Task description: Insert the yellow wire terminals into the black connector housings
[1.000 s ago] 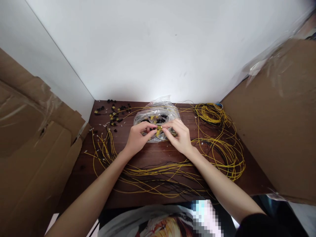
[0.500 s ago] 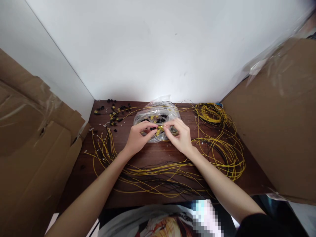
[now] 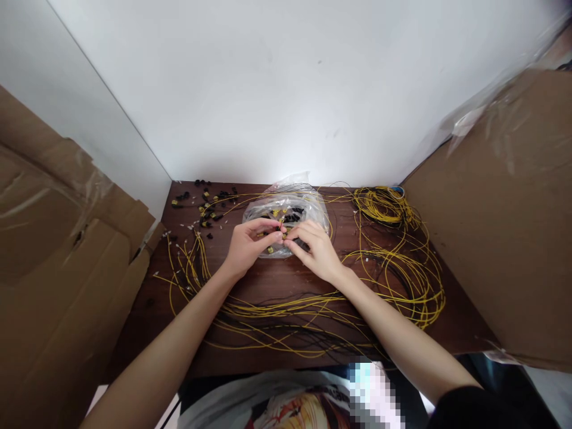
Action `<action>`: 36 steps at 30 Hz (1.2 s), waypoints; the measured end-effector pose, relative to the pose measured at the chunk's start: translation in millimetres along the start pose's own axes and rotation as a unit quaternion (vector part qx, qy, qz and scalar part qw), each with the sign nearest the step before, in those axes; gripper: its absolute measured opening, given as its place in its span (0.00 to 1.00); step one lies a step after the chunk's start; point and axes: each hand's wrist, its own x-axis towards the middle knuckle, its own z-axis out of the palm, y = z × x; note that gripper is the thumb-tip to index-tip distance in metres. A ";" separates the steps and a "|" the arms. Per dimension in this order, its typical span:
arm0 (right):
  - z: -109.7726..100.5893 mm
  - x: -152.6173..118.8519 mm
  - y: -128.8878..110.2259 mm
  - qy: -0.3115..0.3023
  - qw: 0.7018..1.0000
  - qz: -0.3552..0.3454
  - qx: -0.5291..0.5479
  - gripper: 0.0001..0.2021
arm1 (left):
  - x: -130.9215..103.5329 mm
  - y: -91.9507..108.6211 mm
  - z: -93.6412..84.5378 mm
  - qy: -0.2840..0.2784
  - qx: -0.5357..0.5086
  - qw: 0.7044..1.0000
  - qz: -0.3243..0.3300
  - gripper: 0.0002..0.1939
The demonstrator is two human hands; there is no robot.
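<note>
Over a clear plastic bag (image 3: 318, 208) of black and yellow parts, my two hands meet with their fingertips close together. My left hand (image 3: 250, 244) pinches a small yellow and black piece (image 3: 281, 223) between thumb and index finger. Right beside it, my right hand (image 3: 313, 247) has its thumb and fingers drawn together at the same spot; what lies between them is too small and covered to name. Below both hands, long yellow and black wires (image 3: 277, 310) stretch across the brown table (image 3: 268, 277).
Small black and yellow connectors (image 3: 205, 208) are scattered at the back left. A wire coil (image 3: 384, 205) lies back right, with looped wires (image 3: 420, 286) in front of it. Cardboard sheets (image 3: 67, 250) flank the left, and more cardboard (image 3: 504, 226) the right. A white wall (image 3: 286, 89) stands behind.
My right hand has shifted left and slightly down, closer to my left fingertips. The yellow piece that lay sideways between the hands now shows upright at my left fingertips.
</note>
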 end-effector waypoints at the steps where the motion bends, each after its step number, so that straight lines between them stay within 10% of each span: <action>1: 0.1 -0.1 -0.1 0.000 1.000 -0.001 -0.001 0.07 | 0.1 0.3 0.2 0.005 -0.003 1.000 -0.003 0.12; 30: -3.4 0.5 -1.0 -0.072 0.996 -0.036 -0.044 0.06 | 6.6 0.3 -2.3 0.103 -0.053 0.993 -0.007 0.11; 36: -3.9 0.3 -3.1 -0.002 1.000 -0.010 0.000 0.05 | 4.1 1.1 -1.9 0.078 0.047 0.995 0.033 0.11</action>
